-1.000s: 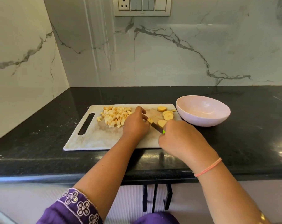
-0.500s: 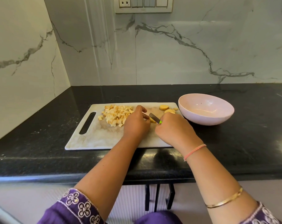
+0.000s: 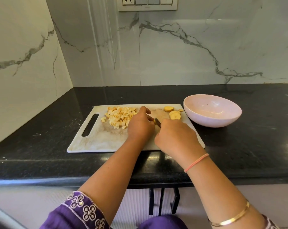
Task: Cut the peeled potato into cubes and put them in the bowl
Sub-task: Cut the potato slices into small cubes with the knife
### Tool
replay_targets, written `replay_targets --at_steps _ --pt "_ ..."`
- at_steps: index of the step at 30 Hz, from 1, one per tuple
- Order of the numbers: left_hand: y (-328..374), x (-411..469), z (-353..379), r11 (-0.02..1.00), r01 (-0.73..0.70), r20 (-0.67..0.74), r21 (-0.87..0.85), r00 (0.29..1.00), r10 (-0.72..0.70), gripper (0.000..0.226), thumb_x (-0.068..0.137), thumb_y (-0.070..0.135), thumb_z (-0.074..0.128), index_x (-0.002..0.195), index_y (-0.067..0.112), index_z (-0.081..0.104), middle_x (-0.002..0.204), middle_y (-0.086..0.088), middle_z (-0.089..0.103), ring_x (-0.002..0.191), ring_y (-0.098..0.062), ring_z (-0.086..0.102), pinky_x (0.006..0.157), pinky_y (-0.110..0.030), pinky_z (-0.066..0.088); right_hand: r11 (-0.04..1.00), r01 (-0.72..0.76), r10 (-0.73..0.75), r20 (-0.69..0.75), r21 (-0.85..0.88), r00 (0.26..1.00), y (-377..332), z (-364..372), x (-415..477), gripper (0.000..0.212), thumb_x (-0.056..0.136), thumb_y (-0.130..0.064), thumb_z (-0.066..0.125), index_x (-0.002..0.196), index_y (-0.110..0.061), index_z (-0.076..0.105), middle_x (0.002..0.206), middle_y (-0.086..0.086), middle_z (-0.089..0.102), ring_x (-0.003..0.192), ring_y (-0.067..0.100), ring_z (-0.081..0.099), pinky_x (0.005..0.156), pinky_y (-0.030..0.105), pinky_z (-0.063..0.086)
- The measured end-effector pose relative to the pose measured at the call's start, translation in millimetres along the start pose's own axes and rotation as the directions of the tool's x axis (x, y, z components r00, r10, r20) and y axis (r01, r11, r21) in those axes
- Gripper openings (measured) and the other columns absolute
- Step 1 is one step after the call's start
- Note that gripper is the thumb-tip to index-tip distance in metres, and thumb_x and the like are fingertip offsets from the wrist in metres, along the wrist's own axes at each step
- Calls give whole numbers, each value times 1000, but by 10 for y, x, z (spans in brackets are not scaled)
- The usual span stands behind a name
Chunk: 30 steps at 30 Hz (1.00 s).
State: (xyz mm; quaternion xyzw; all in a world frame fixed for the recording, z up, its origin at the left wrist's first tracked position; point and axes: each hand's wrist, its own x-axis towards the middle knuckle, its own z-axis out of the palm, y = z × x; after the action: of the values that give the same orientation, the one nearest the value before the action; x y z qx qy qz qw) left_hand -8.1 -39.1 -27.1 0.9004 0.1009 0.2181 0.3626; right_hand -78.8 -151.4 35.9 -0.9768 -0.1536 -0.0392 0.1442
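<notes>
One potato piece (mostly hidden) sat pinned under the left hand, fingertips curled, touching the knife. Its blade ran 11-to-5 in the right hand, gripped tight. Smooth yellow slices lay at 1 o'clock, matte cubes at 10, on a scuffed white board. Glossy bowl at 2, nearer rt side.

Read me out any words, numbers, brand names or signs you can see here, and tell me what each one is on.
No text can be read here.
Switch plate on the wall: a faint mark on its lower edge, too small to read.
Bowl, cutting board, knife: no print shows on them.
</notes>
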Motion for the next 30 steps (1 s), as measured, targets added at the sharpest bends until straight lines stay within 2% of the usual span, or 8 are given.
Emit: replay_targets --at_steps 4,9,11,14,18,20,26,30 --pt "-30 13 -8 1000 0 5 12 1000 0 29 88 16 64 113 21 51 103 5 67 85 -11 59 63 -23 47 999 44 -44 -1 1 999 9 -40 -146 15 94 -23 48 81 -19 42 67 -4 38 70 14 47 58 25 34" --pt "-17 -14 -19 999 -29 23 28 999 28 29 89 16 59 116 19 50 106 3 67 90 -14 59 71 -29 50 999 4 -5 11 42 1000 124 -158 -221 28 93 -21 45 66 -19 37 66 -2 40 57 9 36 47 24 22" --pt "-2 -46 -35 997 -58 44 43 997 56 32 88 18 57 119 20 49 107 3 65 90 -14 58 71 -28 48 997 -3 5 -27 73 1000 165 -178 -222 25 93 -20 44 68 -16 42 64 -2 42 57 11 39 47 23 21" --pt "26 -79 -24 988 -105 68 116 993 98 37 86 28 57 122 24 51 105 5 62 93 -15 57 73 -29 47 992 -24 33 -76 126 997 235 -216 -215 22 92 -19 44 70 -15 45 63 -1 43 69 18 41 47 23 23" --pt "52 -45 31 948 -165 138 270 982 132 32 88 42 52 119 32 58 114 0 57 106 -22 52 83 -32 45 987 -39 54 -89 159 995 313 -259 -154 15 90 -18 45 80 -12 54 62 0 44 57 14 40 47 26 26" --pt "58 -35 36 930 -179 160 321 978 133 30 90 44 50 115 33 62 114 -1 55 106 -23 51 84 -33 44 986 -42 57 -91 163 994 336 -246 -130 13 90 -18 45 85 -12 56 62 0 44 57 12 40 47 26 27" --pt "122 40 -10 925 -220 179 310 969 171 19 90 28 52 104 27 66 109 -1 61 99 -21 55 76 -30 46 978 -42 58 -70 205 996 388 -179 -91 10 91 -19 46 85 -13 50 59 -1 42 55 13 40 47 26 26" --pt "61 29 -66 953 -198 150 229 974 167 30 87 13 52 114 21 59 116 1 63 102 -18 58 77 -29 48 978 -60 72 -52 201 996 386 -112 -63 13 91 -22 45 92 -12 53 64 0 43 69 21 50 54 27 33"
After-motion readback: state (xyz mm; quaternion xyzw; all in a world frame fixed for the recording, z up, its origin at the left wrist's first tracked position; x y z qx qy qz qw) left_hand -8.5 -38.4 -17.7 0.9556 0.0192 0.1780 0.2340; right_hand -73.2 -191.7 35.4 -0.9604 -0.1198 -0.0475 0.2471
